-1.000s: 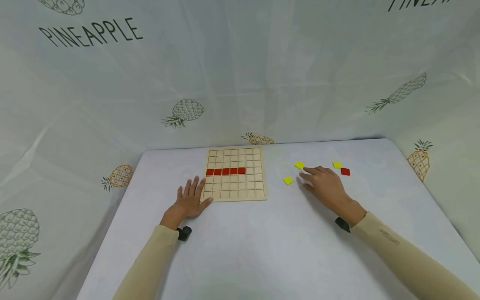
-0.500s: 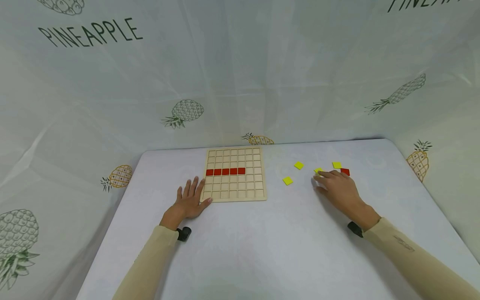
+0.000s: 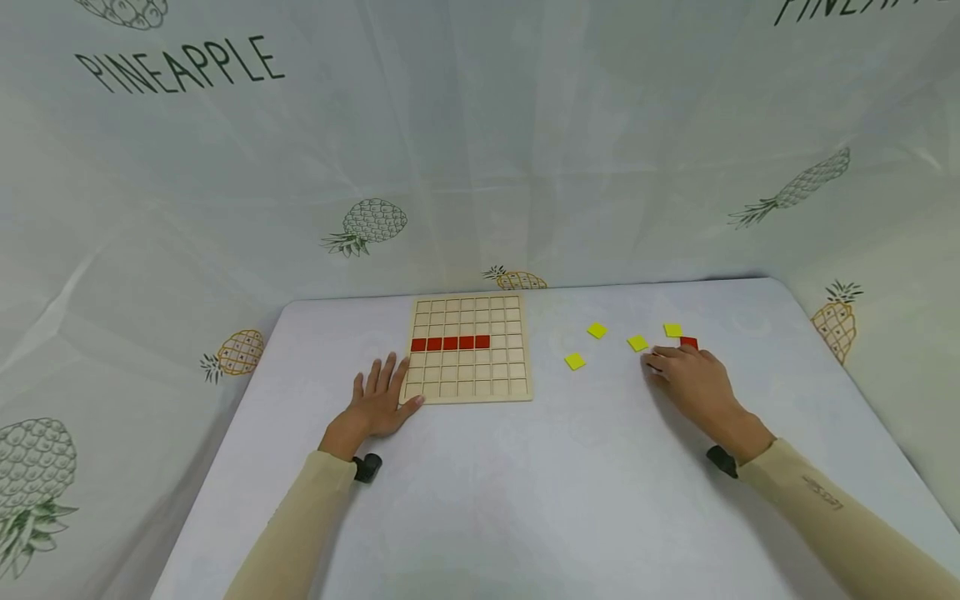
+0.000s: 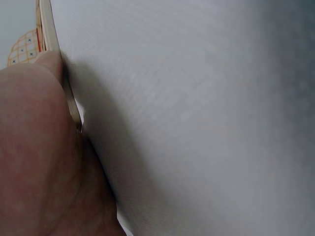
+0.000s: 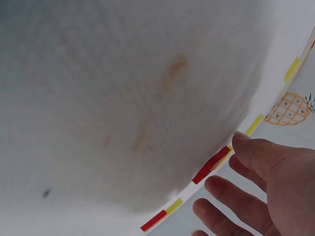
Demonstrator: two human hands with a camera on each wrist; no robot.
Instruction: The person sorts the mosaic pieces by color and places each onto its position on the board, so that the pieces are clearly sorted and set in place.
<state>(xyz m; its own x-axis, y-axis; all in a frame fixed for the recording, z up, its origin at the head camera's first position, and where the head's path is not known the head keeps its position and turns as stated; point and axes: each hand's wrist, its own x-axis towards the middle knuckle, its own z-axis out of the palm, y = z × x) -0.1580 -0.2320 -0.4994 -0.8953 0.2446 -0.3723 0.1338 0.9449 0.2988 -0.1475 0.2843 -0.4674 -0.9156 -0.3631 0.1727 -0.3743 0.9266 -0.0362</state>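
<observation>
Board (image 3: 465, 367) lying left, tiles (image 3: 637, 342) right, both far

The board is probably handling stiff and light, offering its rim. The left hand (image 3: 375, 407) is lying spread against its near-left corner; well apart, the right hand (image 3: 701, 385) is arching, fingers parted, contact unclear. Thin, slippery-looking tiles are inviting an edge pinch.
</observation>
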